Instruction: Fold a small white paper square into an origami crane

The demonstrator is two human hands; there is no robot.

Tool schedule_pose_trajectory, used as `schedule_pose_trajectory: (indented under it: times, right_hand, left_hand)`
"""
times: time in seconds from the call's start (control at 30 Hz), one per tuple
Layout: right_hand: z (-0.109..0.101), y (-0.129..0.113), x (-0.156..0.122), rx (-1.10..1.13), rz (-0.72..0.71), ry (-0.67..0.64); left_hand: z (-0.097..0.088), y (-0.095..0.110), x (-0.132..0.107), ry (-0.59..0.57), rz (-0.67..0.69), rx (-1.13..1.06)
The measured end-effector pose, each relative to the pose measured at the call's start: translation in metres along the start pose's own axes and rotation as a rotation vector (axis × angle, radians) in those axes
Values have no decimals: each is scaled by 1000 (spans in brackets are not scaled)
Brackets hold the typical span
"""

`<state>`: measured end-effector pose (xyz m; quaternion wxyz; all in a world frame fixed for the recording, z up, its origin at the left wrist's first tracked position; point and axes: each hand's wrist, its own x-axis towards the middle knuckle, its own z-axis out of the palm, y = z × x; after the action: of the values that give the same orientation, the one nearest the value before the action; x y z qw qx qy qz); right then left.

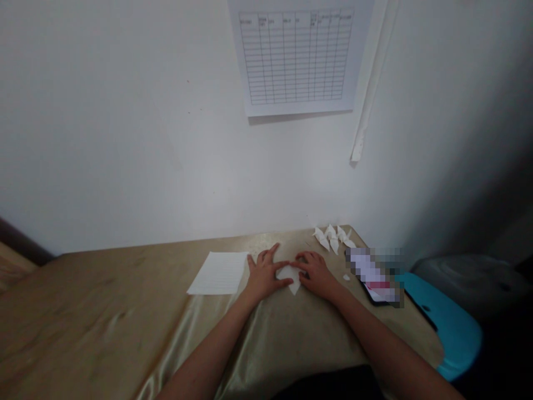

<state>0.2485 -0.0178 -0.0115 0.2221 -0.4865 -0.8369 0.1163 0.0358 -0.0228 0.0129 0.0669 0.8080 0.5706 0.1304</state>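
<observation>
Left hand, fingers spread wide, and right hand, fingers loosely curled and apart, touch a pointed white paper between them on the worktop; folded paper figures stand beyond, at right.

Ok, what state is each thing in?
Small white paper: apparently folded, near end pointed
Left hand: fingers spread, at the paper
Right hand: fingers bent, at the paper
Lined paper: lying flat
Three origami birds: folded, grouped
Smartphone: screen up, display pixelated
Tablecloth: wrinkled
</observation>
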Motion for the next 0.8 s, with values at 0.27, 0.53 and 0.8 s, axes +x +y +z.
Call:
schedule_pose_trajectory:
  times: [0.27, 0.53, 0.8]
  right_hand:
    - [0, -2, 1, -40, 33, -43]
    - [0, -2, 3, -41, 68, -48]
    - [-1, -3, 3, -42, 74, -54]
  left_hand:
    - [-3, 4, -1, 47, -30, 13]
    - [-14, 7, -5, 52, -45, -10]
    - [-21, -2, -7, 8, -21, -41]
